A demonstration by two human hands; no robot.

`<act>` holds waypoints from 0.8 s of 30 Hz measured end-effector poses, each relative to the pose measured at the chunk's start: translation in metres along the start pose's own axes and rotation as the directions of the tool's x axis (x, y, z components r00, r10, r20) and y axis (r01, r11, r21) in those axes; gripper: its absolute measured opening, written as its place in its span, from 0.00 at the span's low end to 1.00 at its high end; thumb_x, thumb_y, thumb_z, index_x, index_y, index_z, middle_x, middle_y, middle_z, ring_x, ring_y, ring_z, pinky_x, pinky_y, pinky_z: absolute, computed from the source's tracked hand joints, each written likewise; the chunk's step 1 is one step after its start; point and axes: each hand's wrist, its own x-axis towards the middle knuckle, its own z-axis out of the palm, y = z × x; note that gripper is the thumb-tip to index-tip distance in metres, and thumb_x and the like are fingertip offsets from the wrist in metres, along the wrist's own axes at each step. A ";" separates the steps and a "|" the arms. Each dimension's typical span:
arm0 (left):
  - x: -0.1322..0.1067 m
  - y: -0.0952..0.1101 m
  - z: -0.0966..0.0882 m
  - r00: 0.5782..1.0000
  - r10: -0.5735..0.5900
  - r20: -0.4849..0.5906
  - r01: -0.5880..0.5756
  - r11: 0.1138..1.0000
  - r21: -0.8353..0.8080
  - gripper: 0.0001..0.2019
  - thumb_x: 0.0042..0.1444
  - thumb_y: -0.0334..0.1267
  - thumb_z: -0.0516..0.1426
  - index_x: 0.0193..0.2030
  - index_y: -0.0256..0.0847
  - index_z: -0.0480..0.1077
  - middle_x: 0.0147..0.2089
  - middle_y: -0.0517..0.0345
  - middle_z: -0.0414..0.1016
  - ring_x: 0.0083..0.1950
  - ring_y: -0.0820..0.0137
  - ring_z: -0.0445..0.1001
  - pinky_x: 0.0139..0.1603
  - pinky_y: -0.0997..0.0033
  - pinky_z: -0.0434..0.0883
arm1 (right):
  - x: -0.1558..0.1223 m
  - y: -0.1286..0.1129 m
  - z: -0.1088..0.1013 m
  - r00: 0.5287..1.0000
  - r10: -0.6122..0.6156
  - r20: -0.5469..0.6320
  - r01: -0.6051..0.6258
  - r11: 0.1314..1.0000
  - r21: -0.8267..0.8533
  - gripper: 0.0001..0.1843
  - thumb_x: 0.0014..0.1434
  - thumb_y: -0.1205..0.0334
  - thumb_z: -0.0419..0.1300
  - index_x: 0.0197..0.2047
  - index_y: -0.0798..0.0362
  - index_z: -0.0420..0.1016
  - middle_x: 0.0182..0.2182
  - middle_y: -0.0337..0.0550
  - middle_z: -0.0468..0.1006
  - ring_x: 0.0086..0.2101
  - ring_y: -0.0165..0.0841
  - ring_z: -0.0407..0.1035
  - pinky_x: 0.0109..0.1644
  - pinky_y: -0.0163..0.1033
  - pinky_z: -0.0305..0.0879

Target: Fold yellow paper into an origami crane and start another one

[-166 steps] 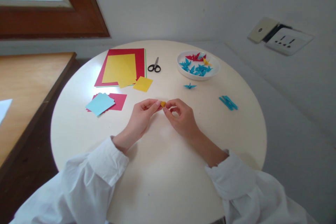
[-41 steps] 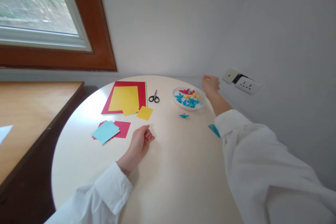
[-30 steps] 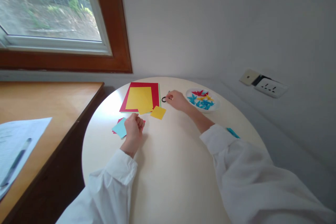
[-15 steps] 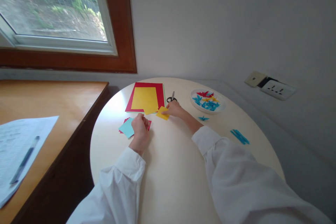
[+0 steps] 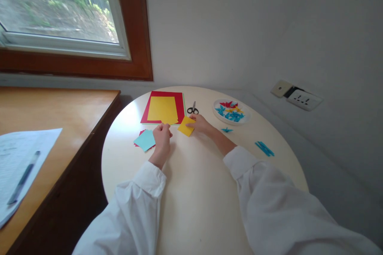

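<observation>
– Round white worktop (image 5: 191, 199) by a wall (image 5: 227, 28), window (image 5: 56, 4) up beyond its far left edge. So what's the person holding?

– Small yellow square (image 5: 185, 126), gripped at its right side by the right hand (image 5: 200, 124). It's in the far half of the worktop, a bit left of the middle.

– Which way's it lying?

– Cornerwise, one tip toward the near edge. It looks square, so no real long axis. Can't tell if it's off the surface.

– And the left hand (image 5: 162, 134)?

– Left of the square and apart from it, fingers curled in. Can't see anything in there, but the palm's hidden tbh. Right one's nearer, it's actually touching.

– Anything close by?

– Scissors (image 5: 193, 110) just past the right hand toward the far edge, light blue paper (image 5: 145, 140) on the left hand's left-edge side.
</observation>
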 end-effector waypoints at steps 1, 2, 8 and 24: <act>-0.001 -0.001 0.001 0.998 0.056 0.009 -0.056 0.998 0.042 0.14 0.42 0.27 0.54 0.18 0.41 0.50 0.17 0.70 0.48 0.20 0.79 0.50 0.22 0.80 0.54 | -0.006 -0.002 -0.002 1.000 0.012 0.017 -0.013 0.998 0.059 0.10 0.44 0.68 0.65 0.30 0.54 0.67 0.28 0.39 0.77 0.31 0.30 0.73 0.34 0.35 0.69; -0.003 -0.002 0.002 0.993 0.112 0.026 -0.114 0.990 0.082 0.13 0.41 0.26 0.55 0.18 0.40 0.52 0.18 0.70 0.50 0.21 0.79 0.52 0.24 0.80 0.55 | -0.013 -0.004 -0.004 0.999 0.021 0.029 -0.024 0.993 0.112 0.10 0.44 0.68 0.64 0.31 0.54 0.68 0.28 0.39 0.77 0.31 0.30 0.73 0.35 0.35 0.69; -0.015 -0.008 0.008 0.922 0.182 0.343 -0.271 0.935 0.231 0.18 0.36 0.20 0.54 0.35 0.42 0.69 0.39 0.60 0.71 0.38 0.73 0.70 0.39 0.75 0.67 | -0.055 -0.006 -0.022 0.996 0.077 0.045 -0.087 0.948 0.305 0.12 0.45 0.64 0.64 0.35 0.54 0.70 0.28 0.39 0.77 0.27 0.28 0.71 0.30 0.33 0.66; -0.036 -0.019 0.010 0.744 0.160 0.649 -0.470 0.815 0.338 0.05 0.40 0.29 0.62 0.26 0.43 0.76 0.31 0.55 0.77 0.34 0.67 0.73 0.39 0.71 0.68 | -0.112 0.027 -0.038 0.985 0.170 -0.034 -0.131 0.858 0.496 0.17 0.44 0.60 0.62 0.39 0.51 0.72 0.32 0.41 0.78 0.30 0.30 0.72 0.32 0.33 0.66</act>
